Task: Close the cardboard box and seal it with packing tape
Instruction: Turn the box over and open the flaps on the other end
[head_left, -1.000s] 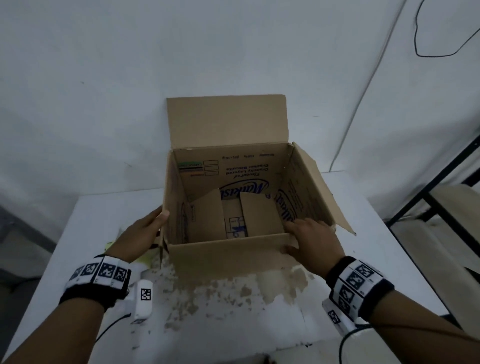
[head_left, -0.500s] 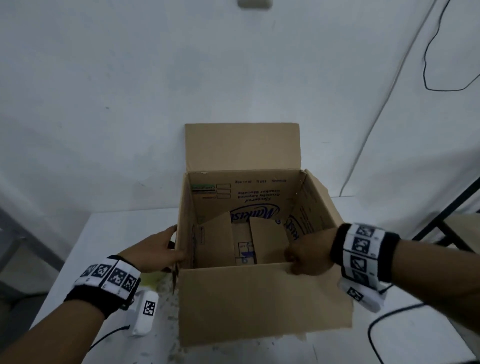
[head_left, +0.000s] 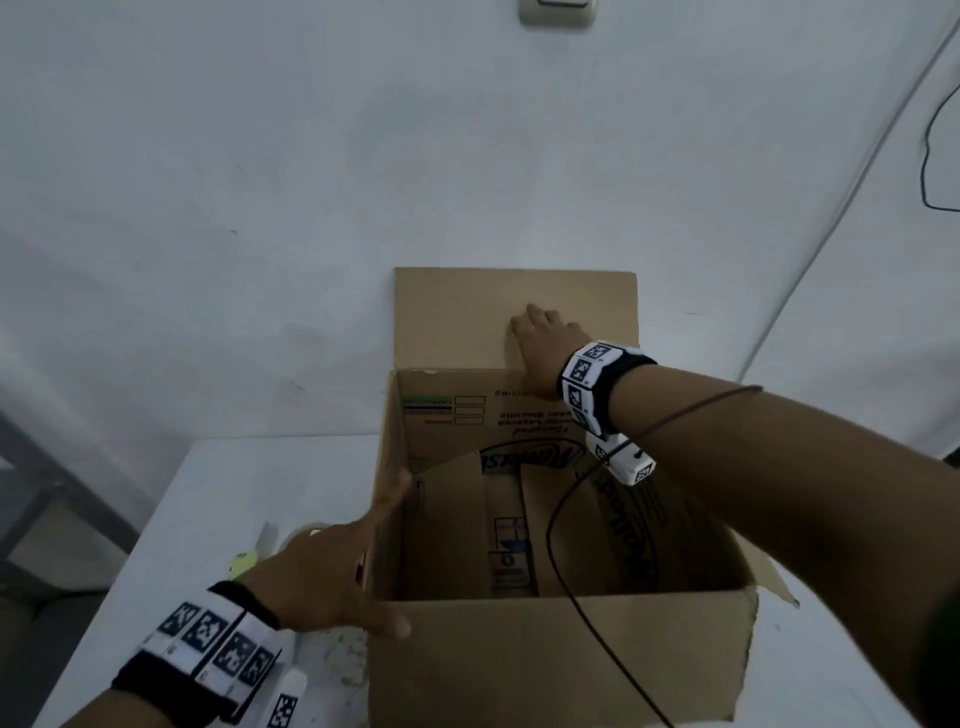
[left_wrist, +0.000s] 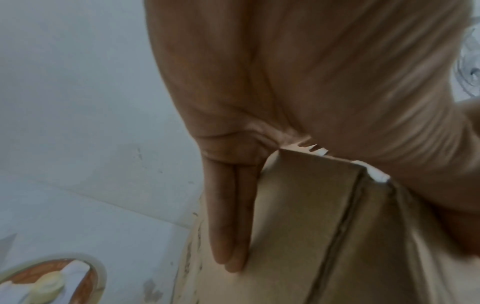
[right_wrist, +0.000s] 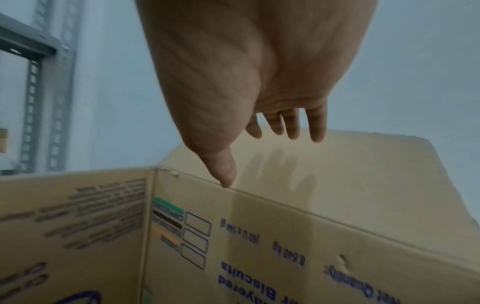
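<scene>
Bracing the near left corner of the cardboard box (head_left: 561, 660), the left hand (head_left: 332, 582) lies with straight fingers (left_wrist: 231, 226) flat along the left wall and the thumb on the near wall, pressing rather than gripping. The box sits on the white bench (head_left: 249, 483) directly under both arms, mouth open upward, its printed lettering upside down from here. Its long axis seems to run left to right, though the wide lens makes that uncertain.

Just left of that hand, a tape roll (left_wrist: 52, 281) lies on the bench.

Farther off, the right hand (head_left: 540, 343) reaches across the mouth with fingers spread and relaxed against the upright far flap (head_left: 467, 317), holding nothing.

Risks, as I judge them: pulling that flap down first would leave the side flaps outside; the black cable (head_left: 571, 525) hanging into the box could get trapped; and the light box may slide if the left hand eases.
</scene>
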